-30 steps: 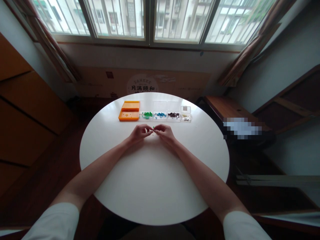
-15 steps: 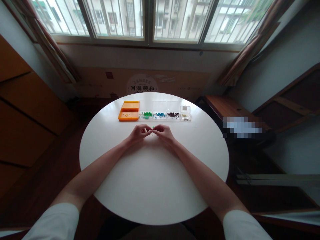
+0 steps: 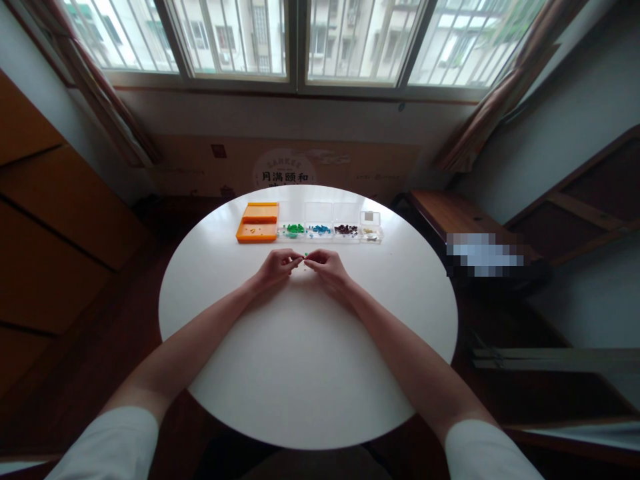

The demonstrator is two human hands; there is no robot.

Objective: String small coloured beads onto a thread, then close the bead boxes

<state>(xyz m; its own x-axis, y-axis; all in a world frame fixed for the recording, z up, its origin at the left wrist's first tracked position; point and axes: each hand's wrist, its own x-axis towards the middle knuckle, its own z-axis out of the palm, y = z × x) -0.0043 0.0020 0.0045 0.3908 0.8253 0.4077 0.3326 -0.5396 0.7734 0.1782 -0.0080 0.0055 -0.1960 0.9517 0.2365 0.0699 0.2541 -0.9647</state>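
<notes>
My left hand point(image 3: 278, 265) and my right hand point(image 3: 326, 265) meet fingertip to fingertip over the white table point(image 3: 305, 360), both closed in a pinch. What lies between the fingertips is too small to name. A tiny green piece point(image 3: 307, 254) shows just beyond the touching fingers; I cannot tell if it is held or lies on the table. Behind the hands stands a row of lidded boxes, with green pieces point(image 3: 295, 229), blue pieces point(image 3: 320, 229) and dark pieces point(image 3: 346, 230) in clear ones. An orange box point(image 3: 257, 236) with a few small orange bits is at the row's left end.
A small clear box point(image 3: 371, 235) with pale bits ends the row on the right. Beyond the round table are a barred window point(image 3: 240, 40) and a cardboard panel point(image 3: 185, 163). A wooden bench point(image 3: 440, 207) stands at the right, an orange-brown cabinet point(image 3: 45, 220) at the left.
Hardly anything differs. Both hands keep their pinch at the same spot, with only a slight shift of the fingertips.
</notes>
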